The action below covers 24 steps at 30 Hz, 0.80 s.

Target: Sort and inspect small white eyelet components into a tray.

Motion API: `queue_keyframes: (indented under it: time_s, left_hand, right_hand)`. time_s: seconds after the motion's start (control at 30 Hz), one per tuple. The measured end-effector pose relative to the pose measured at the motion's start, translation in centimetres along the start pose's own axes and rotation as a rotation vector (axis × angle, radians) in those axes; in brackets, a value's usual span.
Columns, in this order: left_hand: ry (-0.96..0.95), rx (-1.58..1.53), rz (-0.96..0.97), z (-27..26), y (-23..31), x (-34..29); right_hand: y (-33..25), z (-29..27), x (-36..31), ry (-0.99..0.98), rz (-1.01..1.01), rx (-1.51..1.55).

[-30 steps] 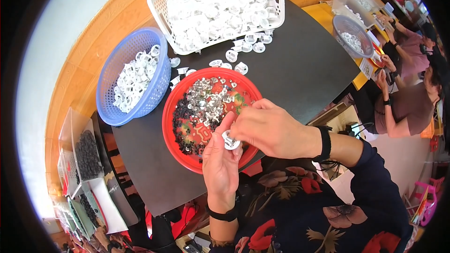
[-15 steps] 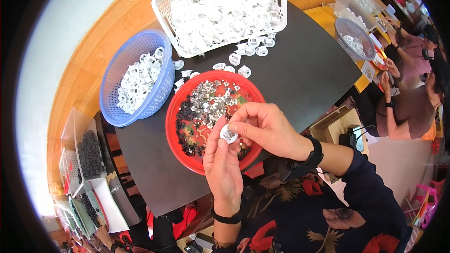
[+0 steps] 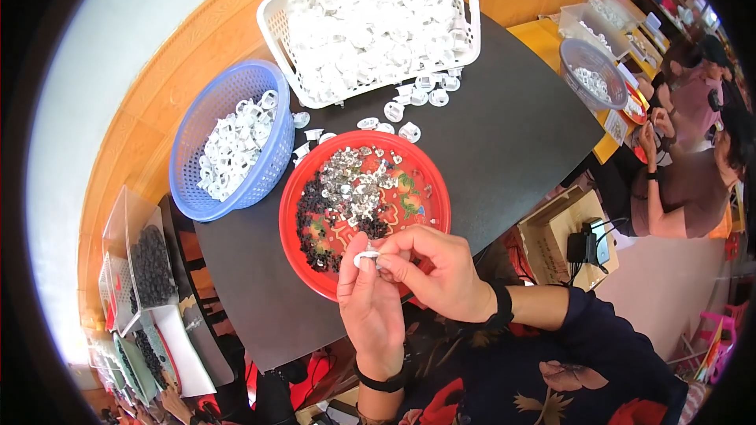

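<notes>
My left hand (image 3: pixel 372 311) holds a small white round plastic part (image 3: pixel 364 258) between thumb and fingers, tilted so that it shows nearly edge-on. At its right side, the thumb and forefinger of my right hand (image 3: pixel 442 274) are pinched together; their tips hide whether a smaller piece is between them. Both hands are over the near rim of a red tray (image 3: pixel 287 212). Inside it lie a heap of small shiny metal pieces (image 3: pixel 358 185) and many little black pieces (image 3: pixel 313 224).
Behind the tray stands a white basket (image 3: pixel 272 31) heaped with white parts. A blue basket (image 3: pixel 183 165) of similar parts is on the left. Loose white parts (image 3: pixel 394 112) lie between them on the dark table (image 3: pixel 520 110). Co-workers sit at a yellow table (image 3: pixel 543 51) on the right.
Both hands have shifted down and slightly left, toward me. The white part has turned from showing its face to nearly edge-on.
</notes>
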<state>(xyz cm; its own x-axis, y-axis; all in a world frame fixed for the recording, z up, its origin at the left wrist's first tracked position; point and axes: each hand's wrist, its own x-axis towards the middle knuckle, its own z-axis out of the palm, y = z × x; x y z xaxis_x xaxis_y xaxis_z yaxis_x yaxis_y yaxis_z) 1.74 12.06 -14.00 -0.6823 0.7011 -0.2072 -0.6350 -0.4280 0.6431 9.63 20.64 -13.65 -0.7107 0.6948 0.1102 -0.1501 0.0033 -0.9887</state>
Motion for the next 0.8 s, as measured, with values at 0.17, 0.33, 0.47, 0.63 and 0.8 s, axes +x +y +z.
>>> queue_keyframes:
  time_s: [0.17,0.33,0.47,0.63,0.8]
  left_hand:
    - [-0.018,0.100,-0.009,0.2,0.5,-0.1]
    - [-0.015,0.149,0.069,0.7,0.6,-0.2]
    - [0.006,0.111,0.053,-0.1,1.3,-0.1]
    - [0.015,0.021,-0.013,-0.4,1.4,0.1]
    - [-0.037,-0.049,-0.046,-1.4,1.5,0.4]
  right_hand:
    - [-0.7,0.1,0.2,0.086,-0.259,-0.207]
    - [-1.9,-1.0,1.4,-0.046,-0.141,-0.176]
    - [-2.2,-3.7,5.2,-0.214,-0.355,-0.548]
    - [-0.1,-7.1,11.7,-0.177,-0.302,-1.076]
    - [0.7,-6.8,12.9,-0.294,-0.341,-1.188]
